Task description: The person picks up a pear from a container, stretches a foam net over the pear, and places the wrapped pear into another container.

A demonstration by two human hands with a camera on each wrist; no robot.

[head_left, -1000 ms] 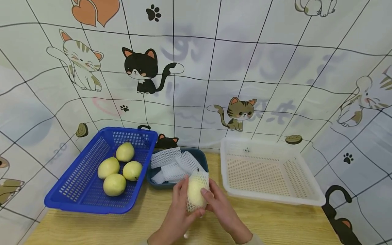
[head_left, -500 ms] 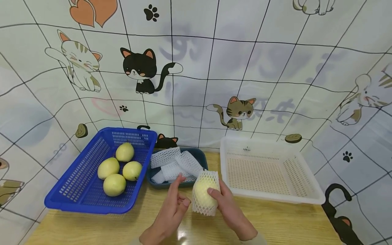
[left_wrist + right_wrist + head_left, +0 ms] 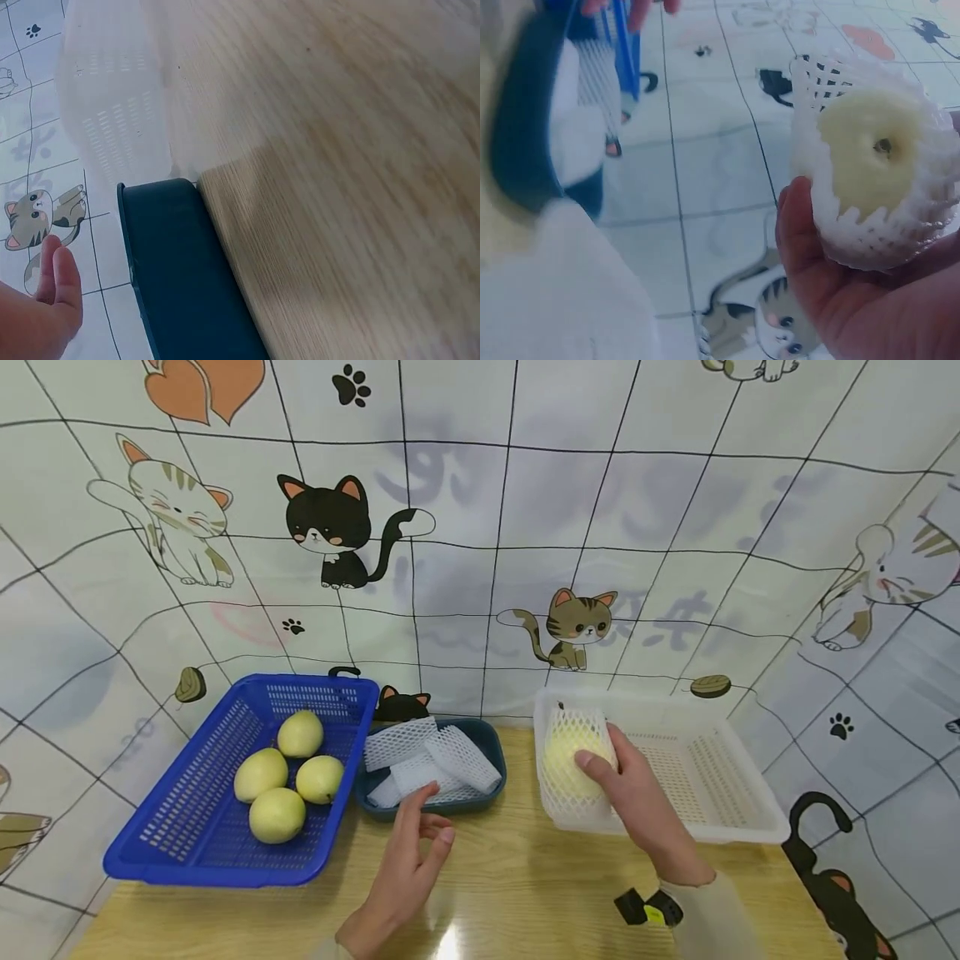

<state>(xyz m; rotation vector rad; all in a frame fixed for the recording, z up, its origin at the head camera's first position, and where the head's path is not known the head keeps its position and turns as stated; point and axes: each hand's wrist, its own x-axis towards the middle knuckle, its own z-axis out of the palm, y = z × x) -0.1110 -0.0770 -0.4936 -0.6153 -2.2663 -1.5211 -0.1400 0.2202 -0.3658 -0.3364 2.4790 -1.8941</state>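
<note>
My right hand [image 3: 645, 797] grips a pale yellow pear [image 3: 573, 760] in a white foam net sleeve, over the left end of the white basket [image 3: 738, 835]. In the right wrist view the bare end of the pear [image 3: 877, 142] shows at the sleeve's opening, with fingers curled round its side. My left hand [image 3: 408, 856] holds nothing; its fingers are relaxed, in front of the dark teal tray [image 3: 495, 760]. Several flattened foam net sleeves [image 3: 461, 760] lie in that tray. The left wrist view shows part of the left hand [image 3: 45, 307] beside the tray's wall.
A blue basket [image 3: 187, 860] at the left contains several yellow-green pears [image 3: 277, 816]. Behind everything hangs a cat-print sheet [image 3: 465, 527]. The three containers stand on a wooden table [image 3: 517, 893]. A black strap with a yellow mark [image 3: 652, 910] is at the right wrist.
Both hands held the sleeved pear at first; the left hand let go. My right hand has carried the pear rightward over the white basket. The head view has shifted slightly.
</note>
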